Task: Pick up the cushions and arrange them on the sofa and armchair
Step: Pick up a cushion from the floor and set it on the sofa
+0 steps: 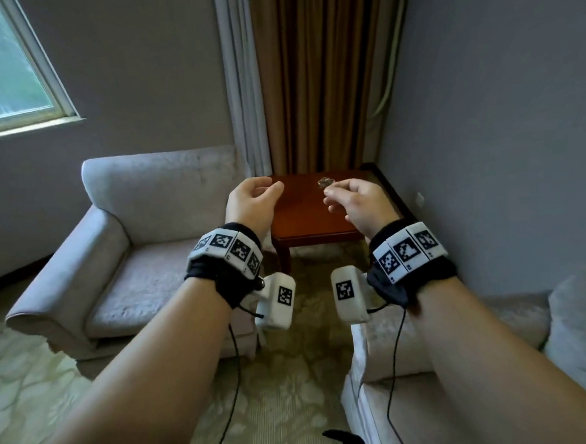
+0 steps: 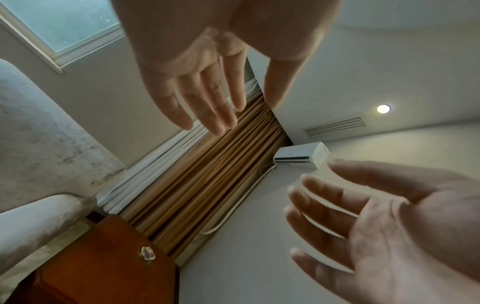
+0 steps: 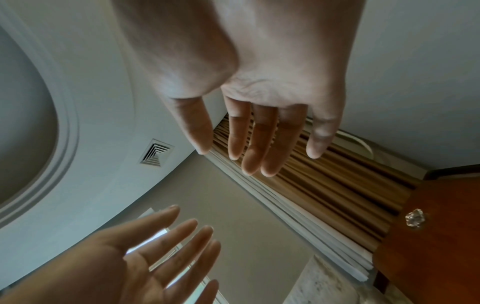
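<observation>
Both hands (image 1: 254, 203) empty (prob. relaxed) above armchair (image 1: 122, 253).

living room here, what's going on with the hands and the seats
A person stands facing a pale grey upholstered armchair with both hands raised and empty. The left hand and right hand are open, fingers relaxed, with no grip on anything. No cushions are in view; the armchair seat is bare, as is the visible part of the pale grey sofa at right. Between them stands a reddish-brown wooden side table with a small clear glass object on it.
</observation>
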`<state>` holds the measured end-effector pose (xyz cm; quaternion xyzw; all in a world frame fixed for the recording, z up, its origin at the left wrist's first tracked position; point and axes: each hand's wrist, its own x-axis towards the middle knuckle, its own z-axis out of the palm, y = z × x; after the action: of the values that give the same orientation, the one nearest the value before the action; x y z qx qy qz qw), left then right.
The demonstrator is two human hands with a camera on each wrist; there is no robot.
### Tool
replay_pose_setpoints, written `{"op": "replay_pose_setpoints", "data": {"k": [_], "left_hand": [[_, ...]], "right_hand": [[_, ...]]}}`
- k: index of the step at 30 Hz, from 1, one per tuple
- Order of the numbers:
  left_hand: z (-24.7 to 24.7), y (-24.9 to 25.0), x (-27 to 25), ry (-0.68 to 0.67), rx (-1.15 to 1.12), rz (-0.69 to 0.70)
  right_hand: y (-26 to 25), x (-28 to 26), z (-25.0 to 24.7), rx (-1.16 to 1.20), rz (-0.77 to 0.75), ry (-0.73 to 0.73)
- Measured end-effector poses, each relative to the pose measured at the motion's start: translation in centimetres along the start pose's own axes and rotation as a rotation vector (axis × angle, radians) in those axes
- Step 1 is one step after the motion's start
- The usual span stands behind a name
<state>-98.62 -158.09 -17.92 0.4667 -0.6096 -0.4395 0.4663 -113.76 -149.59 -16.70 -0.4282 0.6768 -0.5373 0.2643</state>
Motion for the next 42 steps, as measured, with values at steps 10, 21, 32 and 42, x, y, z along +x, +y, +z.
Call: {"op": "replay_pose_setpoints", "data": {"k": [10,21,32,42], "left_hand": [[0.1,-1.2,13.6,0.099,0.006,0.008],[-7.9,-6.5,29.8,0.151,-0.028,-0.005],[-21.2,-13.2,39.6,0.379,-0.014,-0.125],[-40.1,-17.5,37.5,0.910,0.138,-0.254]], "right_hand": [[-1.6,14.0,4.8,0.020,-0.034,-0.102],[-4.7,25.8,18.5,-0.014,-0.049,-0.139],[-6.0,35.1,37.5,0.044,-0.041,-0.406],[-10.9,34.1,60.0,0.167,-0.158,-0.958]]}}
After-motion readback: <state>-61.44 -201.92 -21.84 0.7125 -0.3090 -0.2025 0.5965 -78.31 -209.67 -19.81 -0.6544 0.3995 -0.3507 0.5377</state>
